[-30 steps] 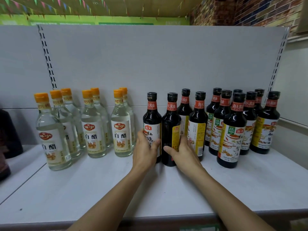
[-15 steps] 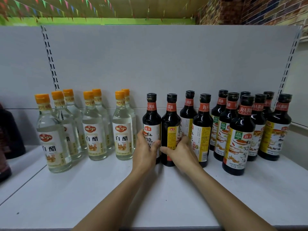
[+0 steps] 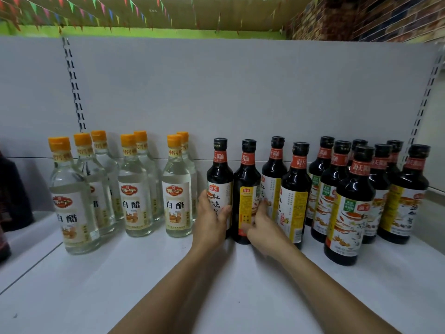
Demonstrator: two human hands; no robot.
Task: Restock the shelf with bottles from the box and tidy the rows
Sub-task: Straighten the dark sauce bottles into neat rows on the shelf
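Low on two neighbouring bottles, both hands have hold. Here the left hand (image 3: 212,222) curls round the dark glass soy-sauce bottle with the white label (image 3: 219,174), thumb across its front. Beside it, the right hand (image 3: 262,225) grips the dark glass bottle with the yellow label (image 3: 246,179), thumb on the label and fingers tucked round its right side. Both bottles stand upright, touching, on the white metal shelf (image 3: 168,273). Just left of the left hand stand clear glass vinegar bottles with orange caps (image 3: 177,203). Right of the right hand crowd more dark black-capped bottles (image 3: 351,208), the nearest just beside its fingers.
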